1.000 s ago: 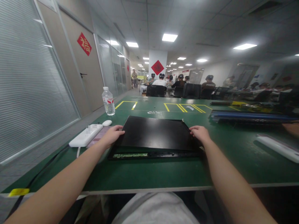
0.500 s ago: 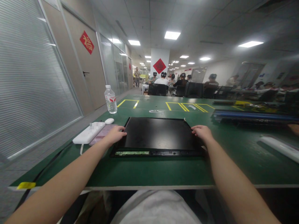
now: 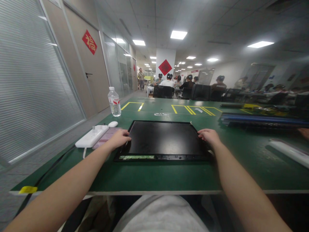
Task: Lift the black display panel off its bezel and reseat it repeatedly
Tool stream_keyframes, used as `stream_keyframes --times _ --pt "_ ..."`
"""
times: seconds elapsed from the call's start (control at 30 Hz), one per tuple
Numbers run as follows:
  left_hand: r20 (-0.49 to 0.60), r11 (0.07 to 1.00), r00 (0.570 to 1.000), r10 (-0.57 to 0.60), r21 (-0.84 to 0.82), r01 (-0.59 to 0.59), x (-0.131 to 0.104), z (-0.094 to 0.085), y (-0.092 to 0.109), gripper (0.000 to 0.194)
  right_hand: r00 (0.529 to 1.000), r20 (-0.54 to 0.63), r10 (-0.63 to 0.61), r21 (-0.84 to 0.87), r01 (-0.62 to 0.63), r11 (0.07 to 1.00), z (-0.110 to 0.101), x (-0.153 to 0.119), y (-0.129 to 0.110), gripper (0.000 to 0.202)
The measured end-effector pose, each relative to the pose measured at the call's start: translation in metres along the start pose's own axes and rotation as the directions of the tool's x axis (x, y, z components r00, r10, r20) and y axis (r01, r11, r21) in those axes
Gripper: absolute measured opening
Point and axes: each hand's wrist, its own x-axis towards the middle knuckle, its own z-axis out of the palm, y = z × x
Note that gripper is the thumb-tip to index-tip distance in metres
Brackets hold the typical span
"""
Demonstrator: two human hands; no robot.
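Note:
A black LCD screen panel (image 3: pixel 164 137) lies in a shallow black frame (image 3: pixel 183 157) on the green table. Along the frame's near side runs a strip with a green circuit board (image 3: pixel 137 157). My left hand (image 3: pixel 120 138) is closed at the panel's left edge, thumb on top and fingers by the side. On the opposite edge, my right hand (image 3: pixel 209 137) pinches the panel's right side, its fingers bent together. The undersides of both grips are hidden.
Left of the panel are a white power strip (image 3: pixel 91 137), a pinkish flat item (image 3: pixel 106 138), a white mouse (image 3: pixel 113 124) and a water bottle (image 3: pixel 114 103). Long dark-blue parts (image 3: pixel 260 120) and a white bar (image 3: pixel 289 149) lie right. Several people sit farther back.

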Motion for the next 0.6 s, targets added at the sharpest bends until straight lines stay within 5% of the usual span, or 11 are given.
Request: stream_keyframes --times 0.17,0.6 --pt "0.082 0.958 0.990 0.115 0.256 -0.132 0.0039 -0.0018 -0.0035 0.011 1.000 -0.001 -0.018 0.031 0.018 0.999 0.0005 0.0011 0.0017 0.029" --pt "0.139 0.880 0.970 0.202 0.409 -0.242 0.0089 -0.0038 -0.0083 0.016 0.999 0.003 -0.041 -0.035 0.041 0.999 0.0011 0.0043 0.0052 0.029"
